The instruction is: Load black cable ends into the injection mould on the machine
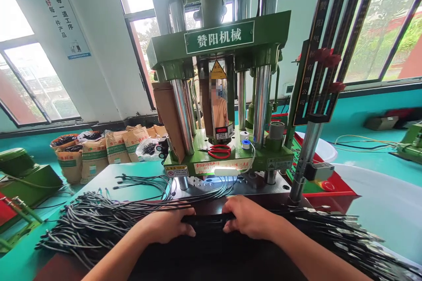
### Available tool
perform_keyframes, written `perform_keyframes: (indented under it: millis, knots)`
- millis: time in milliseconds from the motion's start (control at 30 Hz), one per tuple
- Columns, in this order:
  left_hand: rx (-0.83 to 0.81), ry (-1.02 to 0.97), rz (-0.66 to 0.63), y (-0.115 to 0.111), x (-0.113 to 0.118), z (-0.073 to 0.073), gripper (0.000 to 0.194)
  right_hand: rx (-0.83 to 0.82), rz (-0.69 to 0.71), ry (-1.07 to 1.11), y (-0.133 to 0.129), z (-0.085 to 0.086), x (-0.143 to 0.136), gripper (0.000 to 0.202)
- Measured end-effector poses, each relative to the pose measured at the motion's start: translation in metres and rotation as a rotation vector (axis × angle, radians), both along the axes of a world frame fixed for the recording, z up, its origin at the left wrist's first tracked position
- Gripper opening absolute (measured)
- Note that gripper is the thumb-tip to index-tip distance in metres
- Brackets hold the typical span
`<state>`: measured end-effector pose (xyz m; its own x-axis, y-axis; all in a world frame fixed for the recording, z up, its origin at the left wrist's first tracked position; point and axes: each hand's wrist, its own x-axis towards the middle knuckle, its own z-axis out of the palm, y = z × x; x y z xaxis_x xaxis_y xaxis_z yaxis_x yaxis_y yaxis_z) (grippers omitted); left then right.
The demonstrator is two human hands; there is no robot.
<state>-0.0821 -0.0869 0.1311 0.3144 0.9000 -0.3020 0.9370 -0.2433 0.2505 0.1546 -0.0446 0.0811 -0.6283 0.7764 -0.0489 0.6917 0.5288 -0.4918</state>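
Observation:
Both hands are at the front of the green press, close to its metal bed. My left hand curls its fingers and thumb around a dark bundle of black cables. A short way to the right, my right hand grips the same stretch. Thin cables run from the press bed over to the left, just beyond my left fingers. A heap of cables lies left of my forearm. Cable ends with silvery tips spread out at the right. Details of the bundle are lost in shadow.
Red-handled scissors and a blue-and-white roll rest on the press ledge. Steel columns rise at its sides. A red tray stands right, beside a white tub. Filled sacks and a person are behind.

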Motion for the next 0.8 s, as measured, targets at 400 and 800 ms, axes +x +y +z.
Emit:
perform_keyframes:
  millis: [400,800]
  knots:
    - [0.063,-0.036,0.018,0.0,-0.002,-0.007,0.038,0.071,-0.003,0.012,-0.005,0.002,0.001,0.017]
    - [0.077,-0.147,0.079,0.002,-0.001,-0.003,0.055,0.271,-0.145,-0.182,-0.009,0.01,0.077,0.015]
